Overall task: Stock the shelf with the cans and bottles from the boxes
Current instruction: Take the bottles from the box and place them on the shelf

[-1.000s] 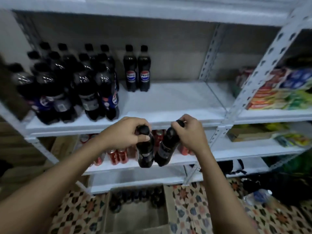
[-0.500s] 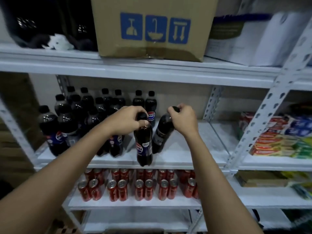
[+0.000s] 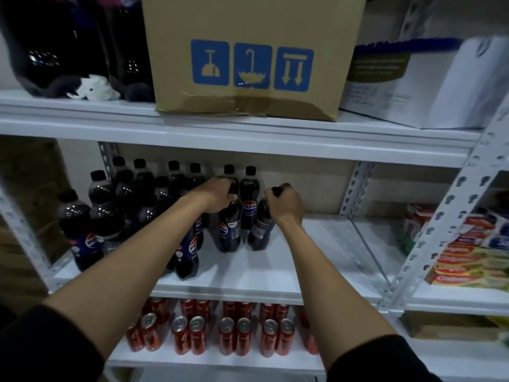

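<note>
My left hand (image 3: 216, 195) grips the neck of a dark Pepsi bottle (image 3: 229, 230) that stands on the white middle shelf (image 3: 303, 260). My right hand (image 3: 283, 204) grips the cap end of a second dark bottle (image 3: 260, 230), which tilts slightly and rests on the shelf just right of the first. Both sit in front of the back pair of Pepsi bottles (image 3: 248, 197). Several more Pepsi bottles (image 3: 110, 216) crowd the shelf's left part. Red cans (image 3: 228, 334) line the shelf below.
A cardboard box (image 3: 248, 56) with blue symbols sits on the top shelf, beside a dark wrapped bottle pack (image 3: 63, 42) and white packages (image 3: 429, 84). A perforated upright (image 3: 451, 224) divides off the right bay holding toothpaste boxes (image 3: 468, 255). The middle shelf's right part is bare.
Both hands carried their bottles up from below shelf level, then forward and down onto the middle shelf in front of the back pair. The camera view rose to show the top shelf.
</note>
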